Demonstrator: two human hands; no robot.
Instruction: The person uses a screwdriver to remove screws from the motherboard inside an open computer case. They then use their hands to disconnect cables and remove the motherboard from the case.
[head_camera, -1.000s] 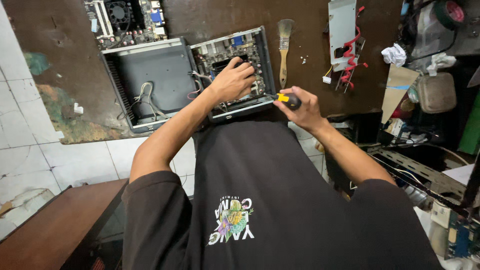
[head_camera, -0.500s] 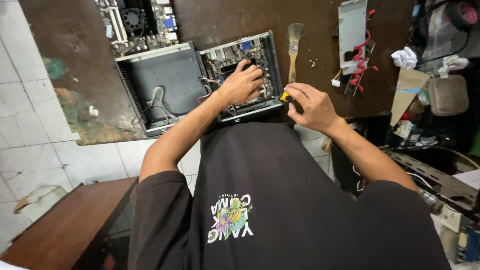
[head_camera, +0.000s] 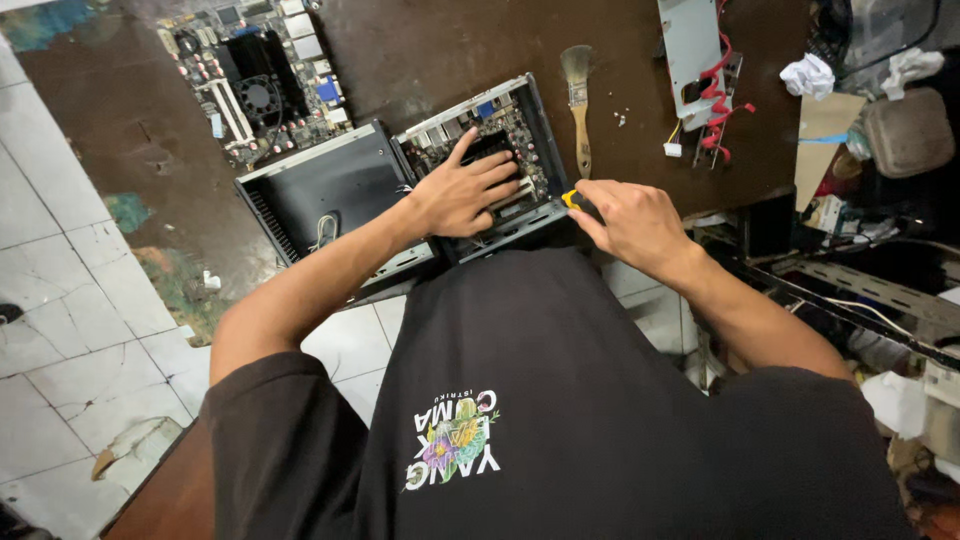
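Two boards on a brown bench: loose board (head_camera: 262, 85) upper left; open case (head_camera: 420, 180) at centre, left hand (head_camera: 465, 188) flat, fingers spread, on its board. Brush (head_camera: 579, 105) beside. Right hand (head_camera: 628, 222) clenched round yellow-tipped tool (head_camera: 570, 199), centre-right.

Bare table (head_camera: 430, 45) far of the case (head_camera: 480, 165) gives passage. A brush (head_camera: 578, 105) lies just right of it; a loose board (head_camera: 255, 80) occupies the far left.
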